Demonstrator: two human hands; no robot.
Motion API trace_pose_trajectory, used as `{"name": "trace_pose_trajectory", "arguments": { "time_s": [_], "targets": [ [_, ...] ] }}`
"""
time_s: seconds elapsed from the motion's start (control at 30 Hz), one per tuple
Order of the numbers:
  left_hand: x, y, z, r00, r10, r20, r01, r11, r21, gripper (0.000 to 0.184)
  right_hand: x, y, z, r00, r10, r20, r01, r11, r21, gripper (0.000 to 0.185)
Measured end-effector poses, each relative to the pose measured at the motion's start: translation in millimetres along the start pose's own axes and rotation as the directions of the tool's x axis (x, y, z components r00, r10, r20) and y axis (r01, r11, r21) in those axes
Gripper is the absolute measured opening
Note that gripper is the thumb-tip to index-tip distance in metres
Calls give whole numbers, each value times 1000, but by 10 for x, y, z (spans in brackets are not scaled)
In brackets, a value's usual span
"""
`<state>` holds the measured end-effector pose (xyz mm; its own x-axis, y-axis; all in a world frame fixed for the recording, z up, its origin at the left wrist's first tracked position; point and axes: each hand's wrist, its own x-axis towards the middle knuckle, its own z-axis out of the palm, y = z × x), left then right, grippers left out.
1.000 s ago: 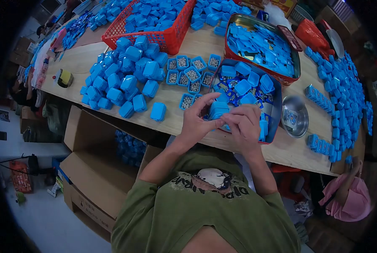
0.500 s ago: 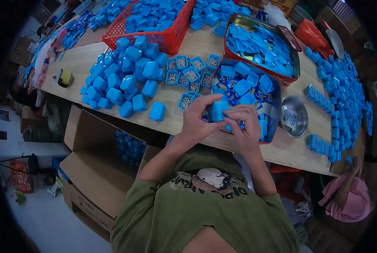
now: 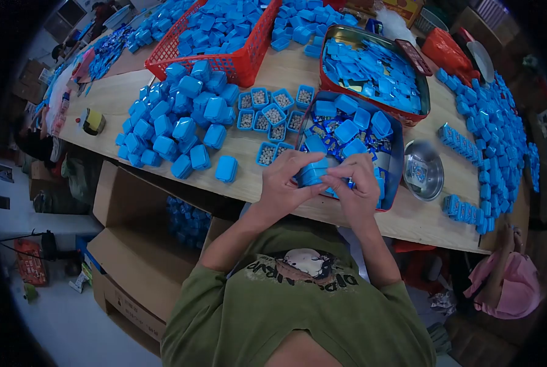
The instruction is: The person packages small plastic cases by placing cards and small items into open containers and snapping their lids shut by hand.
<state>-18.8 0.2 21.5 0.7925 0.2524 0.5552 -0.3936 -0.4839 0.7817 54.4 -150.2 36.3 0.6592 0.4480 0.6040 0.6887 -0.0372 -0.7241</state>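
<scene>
A small blue plastic box [image 3: 312, 174] is held at the table's near edge, over the corner of a tin. My left hand [image 3: 281, 186] grips its left side, thumb below and fingers above. With fingertips pinched together, my right hand [image 3: 357, 186] presses on the box's right end. Behind them, the dark blue tin [image 3: 397, 168] holds blue trays and small printed packets. Open blue boxes filled with whitish beads [image 3: 274, 115] stand just beyond my left hand. Farther left is a heap of closed blue boxes [image 3: 185, 128], with a single box [image 3: 226, 169] in front of it.
A red basket [image 3: 243, 66] of blue parts and a tin [image 3: 425, 98] of flat blue pieces stand behind. To the right are a metal bowl [image 3: 424, 170] and many blue boxes [image 3: 500, 147]. An open carton [image 3: 142, 257] sits below the table. A person in pink [image 3: 507, 284] is at lower right.
The box has tipped slightly and sits a little lower in my hands. My right fingers have drawn from its front toward its right end. The whole view has shifted a little.
</scene>
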Motion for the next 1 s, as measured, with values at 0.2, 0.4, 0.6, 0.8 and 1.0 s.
{"name": "trace_pose_trajectory", "arguments": {
  "time_s": [0.2, 0.4, 0.6, 0.8, 1.0],
  "targets": [
    [46, 46, -77, 961, 221, 164, -256, 936, 242, 51, -26, 76, -72, 949, 271, 160, -308, 908, 286, 15],
    [28, 28, -130, 907, 307, 289, -360, 920, 155, 40, -154, 206, -95, 808, 460, 368, -582, 718, 381, 25],
    [108, 70, -164, 884, 312, 349, -371, 922, 116, 36, -128, 115, -112, 617, 527, 584, -782, 324, 533, 61],
    [162, 155, -236, 853, 352, 386, -405, 912, 62, 37, -232, 131, -114, 548, 473, 690, -829, 197, 523, 64],
    [160, 64, -200, 859, 354, 371, -381, 924, 2, 37, -225, 93, -87, 563, 519, 644, -814, 212, 541, 61]
  ]
}}
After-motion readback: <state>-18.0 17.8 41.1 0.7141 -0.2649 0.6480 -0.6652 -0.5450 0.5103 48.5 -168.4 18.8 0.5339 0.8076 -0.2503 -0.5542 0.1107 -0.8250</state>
